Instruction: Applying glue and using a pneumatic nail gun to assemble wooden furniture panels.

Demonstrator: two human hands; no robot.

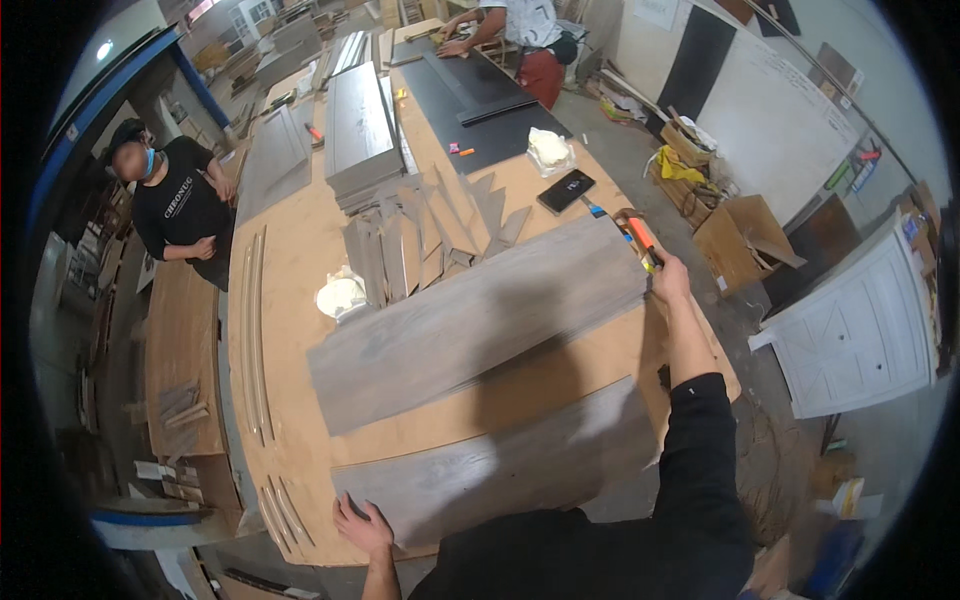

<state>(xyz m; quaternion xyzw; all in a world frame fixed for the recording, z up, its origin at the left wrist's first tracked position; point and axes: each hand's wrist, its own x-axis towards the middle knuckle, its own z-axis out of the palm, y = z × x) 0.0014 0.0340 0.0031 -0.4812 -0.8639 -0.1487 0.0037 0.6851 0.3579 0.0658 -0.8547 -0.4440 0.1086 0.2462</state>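
Two long grey wood-grain boards lie side by side on the tan worktable (290, 345). My left hand (366, 528) rests with fingers spread on the left end of the near board (510, 470). Beyond it is the far board (430, 350), with a shadow across its middle. My right hand (670, 276) is closed round the orange-and-black handle of what looks like a hammer (640, 236), at that board's right end. The hammer's brownish head points away from me. Small coloured items beside it are partly hidden.
Behind the boards lie grey offcuts (450, 225), a board stack (358, 130), a black phone (566, 191) and two whitish lumps in plastic (342, 293) (550, 150). A co-worker (180, 200) stands left; another (535, 40) works at the far end. A white cabinet (850, 330) stands right.
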